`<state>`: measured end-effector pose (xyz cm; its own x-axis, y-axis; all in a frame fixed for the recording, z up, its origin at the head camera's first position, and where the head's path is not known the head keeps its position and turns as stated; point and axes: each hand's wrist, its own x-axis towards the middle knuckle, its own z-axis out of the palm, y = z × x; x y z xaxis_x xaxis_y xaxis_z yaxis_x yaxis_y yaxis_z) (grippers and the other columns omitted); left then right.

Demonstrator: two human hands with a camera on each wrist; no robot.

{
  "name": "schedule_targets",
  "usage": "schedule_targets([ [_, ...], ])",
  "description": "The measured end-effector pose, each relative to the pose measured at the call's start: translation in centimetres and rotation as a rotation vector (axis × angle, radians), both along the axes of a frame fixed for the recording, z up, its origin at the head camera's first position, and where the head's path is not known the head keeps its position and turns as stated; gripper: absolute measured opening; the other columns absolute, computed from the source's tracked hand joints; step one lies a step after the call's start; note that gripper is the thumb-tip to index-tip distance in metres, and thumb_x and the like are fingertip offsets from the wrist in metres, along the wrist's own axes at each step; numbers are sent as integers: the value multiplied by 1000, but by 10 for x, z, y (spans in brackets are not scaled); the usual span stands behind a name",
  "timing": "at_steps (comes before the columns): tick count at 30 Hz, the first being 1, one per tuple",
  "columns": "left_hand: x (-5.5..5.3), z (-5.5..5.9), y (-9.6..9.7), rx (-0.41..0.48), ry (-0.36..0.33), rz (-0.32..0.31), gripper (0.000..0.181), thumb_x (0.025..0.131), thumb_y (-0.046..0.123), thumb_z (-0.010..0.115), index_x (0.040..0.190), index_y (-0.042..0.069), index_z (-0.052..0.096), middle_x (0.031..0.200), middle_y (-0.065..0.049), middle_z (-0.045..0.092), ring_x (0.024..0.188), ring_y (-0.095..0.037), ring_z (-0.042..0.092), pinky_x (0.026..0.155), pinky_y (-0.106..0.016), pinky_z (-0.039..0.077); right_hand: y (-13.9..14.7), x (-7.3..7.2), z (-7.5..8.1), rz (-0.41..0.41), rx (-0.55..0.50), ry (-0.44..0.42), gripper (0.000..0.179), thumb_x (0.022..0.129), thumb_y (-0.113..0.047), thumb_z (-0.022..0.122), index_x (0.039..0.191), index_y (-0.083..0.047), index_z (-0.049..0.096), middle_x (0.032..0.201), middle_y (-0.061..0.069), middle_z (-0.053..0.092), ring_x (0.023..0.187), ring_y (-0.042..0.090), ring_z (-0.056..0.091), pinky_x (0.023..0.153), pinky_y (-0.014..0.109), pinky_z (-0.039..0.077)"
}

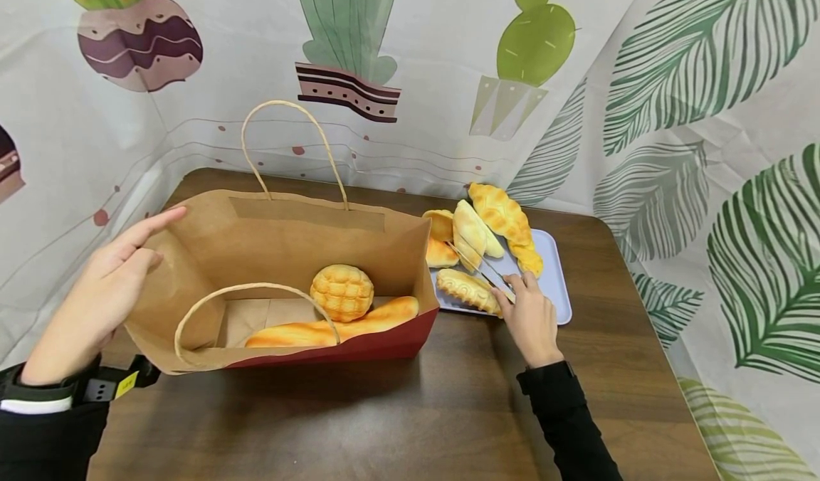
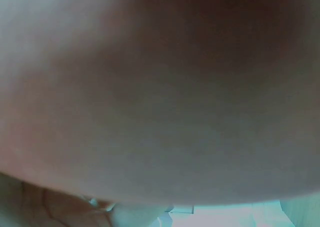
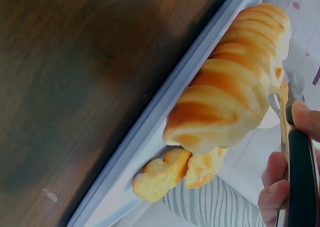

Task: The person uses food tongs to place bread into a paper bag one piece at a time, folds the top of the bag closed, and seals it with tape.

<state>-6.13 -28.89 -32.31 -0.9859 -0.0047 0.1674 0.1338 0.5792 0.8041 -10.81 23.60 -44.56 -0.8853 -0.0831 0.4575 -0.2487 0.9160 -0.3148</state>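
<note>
A tall paper bag point(image 1: 307, 214), brown inside and red outside, stands wide-mouthed on the table. Inside lie a round scored bun point(image 1: 342, 292) and a long baguette point(image 1: 384, 315). At the bag's left rim, my left hand point(image 1: 102, 289) holds the edge, thumb over the inner side and index finger stretched along the rim. My right hand point(image 1: 532, 317) grips metal tongs with a dark green handle point(image 3: 302, 177) over the pale tray point(image 1: 562, 289). Their tips reach toward a pale roll point(image 1: 468, 235); contact is unclear. A ridged loaf point(image 3: 220, 92) lies nearest that hand.
Also on the tray are a croissant-like bread point(image 1: 502, 218) and orange-brown pieces point(image 1: 438, 253) beside the bag's right wall. Two rope handles point(image 1: 295, 104) rise from the bag. A patterned cloth point(image 1: 435, 75) hangs behind the wooden table point(image 1: 448, 424). The palm blocks most of the left wrist view.
</note>
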Motion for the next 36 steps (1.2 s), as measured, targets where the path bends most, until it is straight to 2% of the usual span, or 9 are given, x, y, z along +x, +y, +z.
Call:
schedule_targets([
  [5,2,3,4,-13,2,-2,58,108,3,32,165,11,41,165,13,38,118,-3,30,91,-14,19,-1,2,-1,3,-4,30,29,93,-13,83,112,6,72,94,17,56,48,26,45,44,42,39],
  [13,1,1,1,-19,3,-3,59,108,3,32,165,14,41,166,10,38,118,-4,29,92,-16,18,0,2,1,-23,-38,66,35,91,-13,85,117,7,73,88,11,45,48,14,31,44,34,32],
  [14,1,1,0,-20,3,-3,59,108,3,32,165,14,41,165,13,38,119,-3,29,91,-15,19,0,2,1,-33,-42,67,35,91,-13,85,117,7,73,87,11,44,49,14,31,44,34,32],
  [16,1,1,1,-16,1,-5,59,108,3,33,165,13,41,166,11,37,120,-2,30,92,-15,18,1,2,3,-51,-48,64,36,91,-14,85,117,8,73,87,12,44,48,17,33,44,36,33],
  [18,1,1,0,-15,0,0,59,108,4,32,165,15,41,164,16,38,119,-3,30,91,-14,19,2,1,5,-65,-57,53,38,92,-15,85,118,8,72,90,14,48,48,22,39,45,39,36],
  [23,0,0,-1,-11,-10,8,60,108,5,33,165,19,42,163,19,38,118,-5,29,89,-16,19,4,0,10,-104,-74,4,41,94,-18,83,121,9,69,101,22,56,54,39,53,48,50,43],
  [26,-1,-1,-2,-18,-6,6,60,108,5,33,165,19,42,163,18,38,118,-5,30,90,-16,19,7,-1,12,-131,-68,-12,39,95,-17,82,121,9,68,104,24,57,55,39,53,48,51,43],
  [30,-1,-1,-3,-26,3,4,60,108,5,34,165,19,43,159,22,40,117,-6,30,87,-16,20,10,-2,14,-138,-52,3,37,95,-16,81,118,10,68,102,25,57,51,36,50,47,49,41],
  [36,-1,-1,-3,-20,1,-3,60,108,5,33,165,21,42,161,20,39,123,0,31,93,-14,20,14,-1,16,-138,-72,31,34,94,-14,82,115,9,70,96,22,56,51,38,50,47,52,42],
])
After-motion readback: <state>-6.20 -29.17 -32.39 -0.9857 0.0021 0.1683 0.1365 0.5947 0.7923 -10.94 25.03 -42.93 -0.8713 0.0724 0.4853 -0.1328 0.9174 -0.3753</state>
